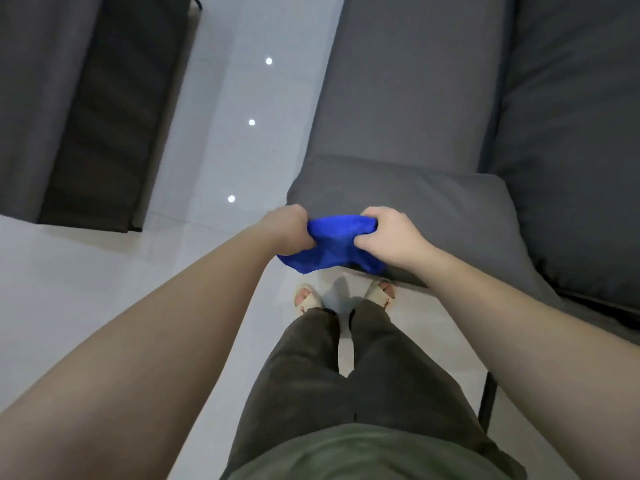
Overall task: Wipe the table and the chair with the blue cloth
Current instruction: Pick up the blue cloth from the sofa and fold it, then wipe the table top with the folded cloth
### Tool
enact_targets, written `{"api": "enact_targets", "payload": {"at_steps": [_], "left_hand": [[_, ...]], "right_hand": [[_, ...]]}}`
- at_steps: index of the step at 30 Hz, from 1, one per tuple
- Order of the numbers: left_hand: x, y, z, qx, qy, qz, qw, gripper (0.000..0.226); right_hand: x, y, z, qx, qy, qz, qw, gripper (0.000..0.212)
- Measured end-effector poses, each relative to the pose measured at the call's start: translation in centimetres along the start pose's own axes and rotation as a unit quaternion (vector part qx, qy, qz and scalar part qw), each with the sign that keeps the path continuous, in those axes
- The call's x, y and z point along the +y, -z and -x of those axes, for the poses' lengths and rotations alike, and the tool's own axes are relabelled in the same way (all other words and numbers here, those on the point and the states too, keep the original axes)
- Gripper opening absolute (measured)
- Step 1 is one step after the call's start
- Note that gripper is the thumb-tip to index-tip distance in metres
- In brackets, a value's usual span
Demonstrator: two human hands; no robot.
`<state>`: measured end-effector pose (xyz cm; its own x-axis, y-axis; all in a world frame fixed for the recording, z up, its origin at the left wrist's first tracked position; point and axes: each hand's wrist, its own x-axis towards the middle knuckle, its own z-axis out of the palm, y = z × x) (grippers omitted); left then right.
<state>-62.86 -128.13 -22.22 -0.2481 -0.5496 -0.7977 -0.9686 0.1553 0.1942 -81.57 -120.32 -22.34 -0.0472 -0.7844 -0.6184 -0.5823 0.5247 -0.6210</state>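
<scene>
A glossy white tiled floor [86,289] carries a grey cushioned sofa [433,116] and sandalled feet [306,296].

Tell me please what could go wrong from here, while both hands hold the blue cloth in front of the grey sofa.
1. The blue cloth is bunched between the left hand and the right hand; used bunched, it would probably wipe poorly.
2. A loose corner hangs over the feet; it might slip onto the glossy floor.
3. No table is clearly in view, so turning near the sofa may cause a bump.
</scene>
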Motion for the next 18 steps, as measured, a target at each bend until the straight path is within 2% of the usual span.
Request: {"api": "enact_targets", "payload": {"at_steps": [6, 13, 18], "left_hand": [[-6.7, 1.7, 4.7, 0.056, 0.029, 0.098, 0.993, 0.012], [-18.5, 3.3, 11.0, 0.087, 0.023, 0.198, 0.976, 0.003], [-27.2, 3.7, 15.0, 0.129, 0.027, 0.225, 0.965, 0.013]], "right_hand": [[-8.1, -3.3, -0.2, 0.012, 0.058, 0.015, 0.998, 0.016], [-18.8, -11.2, 0.1, -0.014, 0.111, 0.029, 0.993, 0.019], [-26.2, -17.3, -0.3, -0.030, 0.145, 0.037, 0.988, 0.024]]}}
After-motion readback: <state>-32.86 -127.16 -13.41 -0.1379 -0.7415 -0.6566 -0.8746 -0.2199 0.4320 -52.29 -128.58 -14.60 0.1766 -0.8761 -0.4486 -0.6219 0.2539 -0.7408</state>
